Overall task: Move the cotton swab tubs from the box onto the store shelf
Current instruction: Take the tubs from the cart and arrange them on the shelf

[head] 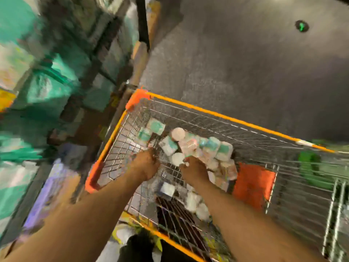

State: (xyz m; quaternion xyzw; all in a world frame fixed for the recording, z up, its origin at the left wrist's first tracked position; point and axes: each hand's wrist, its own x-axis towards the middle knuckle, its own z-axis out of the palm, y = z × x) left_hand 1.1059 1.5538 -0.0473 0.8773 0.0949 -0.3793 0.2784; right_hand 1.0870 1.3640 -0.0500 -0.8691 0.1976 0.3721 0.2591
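Dark store floor (245, 63), blurred shelves (56, 72) left of hands. Orange-rimmed wire cart (217, 115) holds cotton swab tubs (207, 146) just ahead of left hand (146, 164) and right hand (195, 172). Blur hides both grips. Labels unreadable.

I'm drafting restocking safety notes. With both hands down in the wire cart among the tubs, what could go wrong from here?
1. The small white and teal round plastic tubs lie in a loose heap in the orange-rimmed wire shopping cart. Pulling one out with the right hand may send its neighbours tumbling.
2. The left hand is close against the cart's wire side, so its fingers could snag there.
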